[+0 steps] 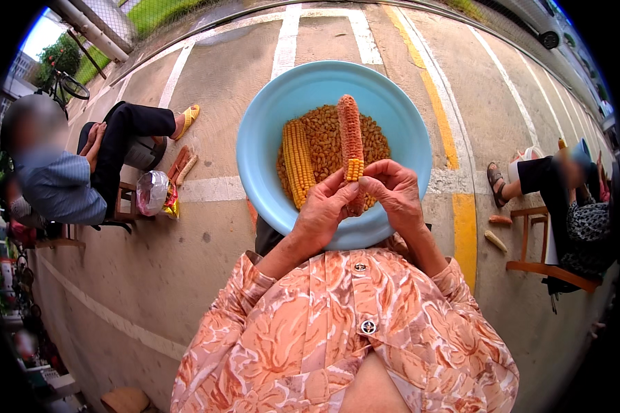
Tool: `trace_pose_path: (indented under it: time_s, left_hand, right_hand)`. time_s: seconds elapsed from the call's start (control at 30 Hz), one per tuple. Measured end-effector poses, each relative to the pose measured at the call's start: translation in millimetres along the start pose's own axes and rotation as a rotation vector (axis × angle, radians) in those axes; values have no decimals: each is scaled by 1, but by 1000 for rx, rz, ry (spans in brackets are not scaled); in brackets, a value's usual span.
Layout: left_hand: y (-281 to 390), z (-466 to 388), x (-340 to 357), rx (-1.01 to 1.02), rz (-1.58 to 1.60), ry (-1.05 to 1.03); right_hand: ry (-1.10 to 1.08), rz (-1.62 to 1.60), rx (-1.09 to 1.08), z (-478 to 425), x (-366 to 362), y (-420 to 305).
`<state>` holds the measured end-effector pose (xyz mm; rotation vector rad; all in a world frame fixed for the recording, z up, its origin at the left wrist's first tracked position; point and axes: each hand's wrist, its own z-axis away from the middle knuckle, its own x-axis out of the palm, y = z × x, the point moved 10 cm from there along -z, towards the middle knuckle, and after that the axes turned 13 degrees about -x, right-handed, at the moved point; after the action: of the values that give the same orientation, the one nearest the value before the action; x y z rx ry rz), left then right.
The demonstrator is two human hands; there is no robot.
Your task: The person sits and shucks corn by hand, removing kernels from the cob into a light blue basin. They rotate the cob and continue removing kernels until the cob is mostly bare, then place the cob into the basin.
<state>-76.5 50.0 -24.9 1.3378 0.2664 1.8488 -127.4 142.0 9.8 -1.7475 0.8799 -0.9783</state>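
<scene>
My left hand [323,209] grips the lower part of a mostly bare, reddish corn cob [349,129], which points away from me above a light blue plastic basin [258,149]. A small patch of yellow kernels [355,169] is left on the cob between my hands. My right hand [395,191] touches the cob from the other side, its thumb and fingertips at those kernels. Inside the basin lie many loose corn kernels [323,129], with a full yellow ear of corn [296,155] resting on them at the left.
On the left a person [62,180] sits near a foil-like bag [152,192] and several bare cobs [182,164] on the concrete. On the right another person [553,180] sits by a wooden chair [528,266], a reddish cob [500,220] and a pale cob [495,241].
</scene>
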Motion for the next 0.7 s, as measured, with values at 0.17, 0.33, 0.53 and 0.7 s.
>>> trace_pose_path:
  time_s: [0.17,0.33,0.53,0.7]
  left_hand:
    - [-2,-3,-2,-36,22,27]
    - [-4,-5,-4,-61,37,24]
    - [-5,-2,7,-83,18,-13]
    - [-10,0,12,-88,35,-41]
  right_hand:
    - [18,26,19,-1,-5,4]
    - [33,31,-15,-2,-5,1]
    - [64,133,-53,-2,-10,-3]
    - [127,139,-87,0,-11,-9]
